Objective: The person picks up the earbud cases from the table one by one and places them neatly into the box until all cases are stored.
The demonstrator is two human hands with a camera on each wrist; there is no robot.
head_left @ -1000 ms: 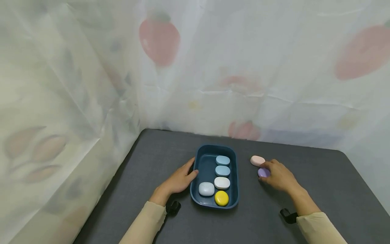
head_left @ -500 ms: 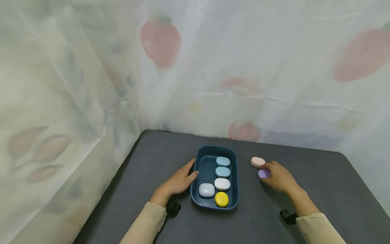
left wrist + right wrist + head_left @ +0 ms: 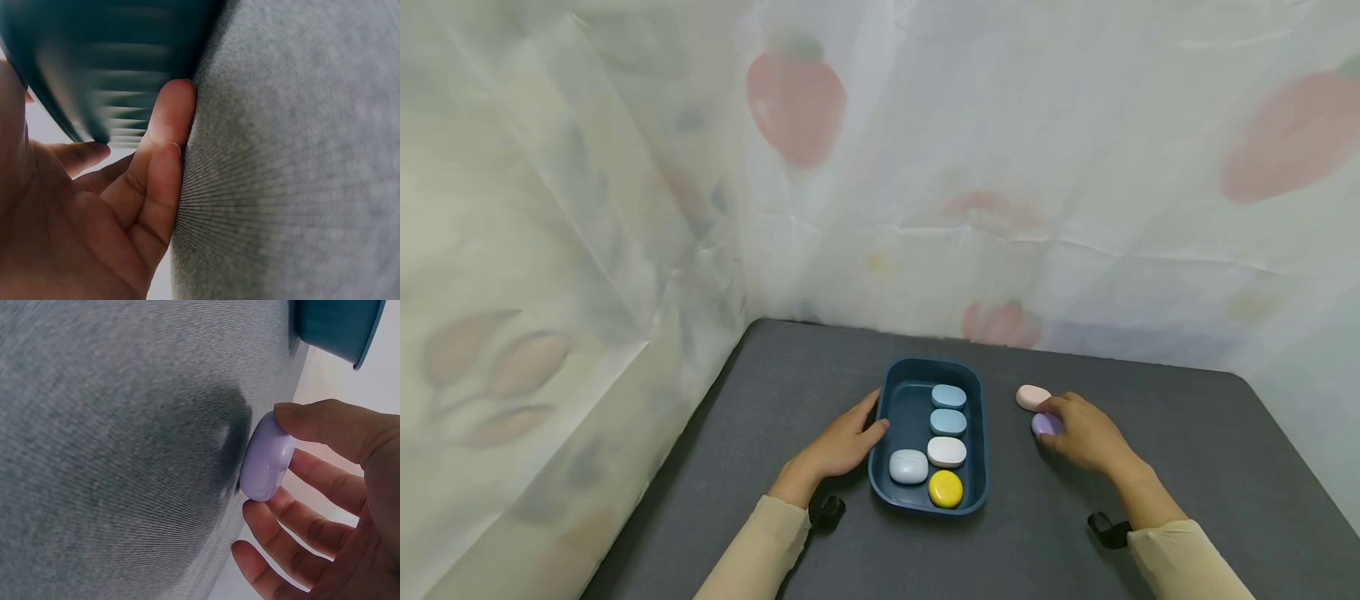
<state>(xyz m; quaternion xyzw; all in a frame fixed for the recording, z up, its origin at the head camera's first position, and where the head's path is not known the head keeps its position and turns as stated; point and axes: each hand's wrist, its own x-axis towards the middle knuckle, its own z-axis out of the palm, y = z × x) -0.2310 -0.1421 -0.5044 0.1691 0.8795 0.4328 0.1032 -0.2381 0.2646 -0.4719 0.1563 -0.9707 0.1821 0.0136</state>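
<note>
In the head view, my right hand (image 3: 1088, 433) pinches a smooth, glossy purple oval block (image 3: 1045, 424), rounded like a bar of soap. The right wrist view has the thumb at one end of the purple block (image 3: 269, 459) and fingertips at the other, the piece tilted close over the cloth. A similar pale pink block (image 3: 1032, 397) lies just beyond these fingers. My left hand (image 3: 841, 440) holds the left side of a dark blue tray (image 3: 876, 479), thumb over the rim. Its fingers lie along the outer wall of the tray (image 3: 125, 56) in the left wrist view.
Inside the tray, two light blue blocks (image 3: 948, 422), a white block (image 3: 947, 452) and a round yellow one (image 3: 945, 489) line the right side. A pale grey-blue block (image 3: 908, 467) sits at lower left. Dark grey cloth covers the table (image 3: 1015, 542), with a fruit-print curtain (image 3: 895, 167) behind.
The purple block has shifted slightly left and away from me in my right fingers. My left hand and the tray stay put.
</note>
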